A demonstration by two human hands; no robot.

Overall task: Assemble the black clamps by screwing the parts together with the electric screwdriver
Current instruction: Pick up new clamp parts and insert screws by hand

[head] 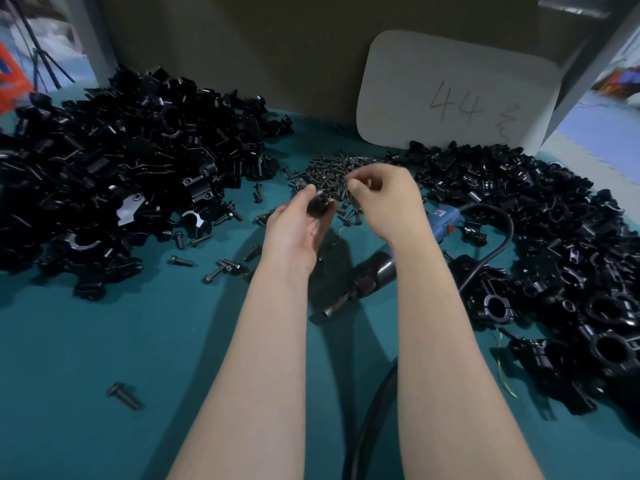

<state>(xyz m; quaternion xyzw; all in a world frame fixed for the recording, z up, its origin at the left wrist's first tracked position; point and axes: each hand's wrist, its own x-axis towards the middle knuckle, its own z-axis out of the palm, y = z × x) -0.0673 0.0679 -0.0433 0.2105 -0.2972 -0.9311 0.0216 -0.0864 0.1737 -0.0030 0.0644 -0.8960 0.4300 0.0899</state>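
Note:
My left hand (294,230) grips a small black clamp part (319,204), its screw hole facing up. Just right of it, my right hand (384,199) is raised over the screw pile (332,171) with thumb and fingers pinched together; whatever they hold is too small to make out. The electric screwdriver (377,271), blue and black, lies on the teal table (121,334) below my hands, its bit pointing toward me, partly hidden by my right forearm.
A big heap of loose black clamp parts (114,168) fills the left. Another heap of clamps (561,258) covers the right. Stray screws (124,395) lie scattered on the table. The screwdriver's cable (498,244) loops right. A white card marked 44 (453,95) leans against the back wall.

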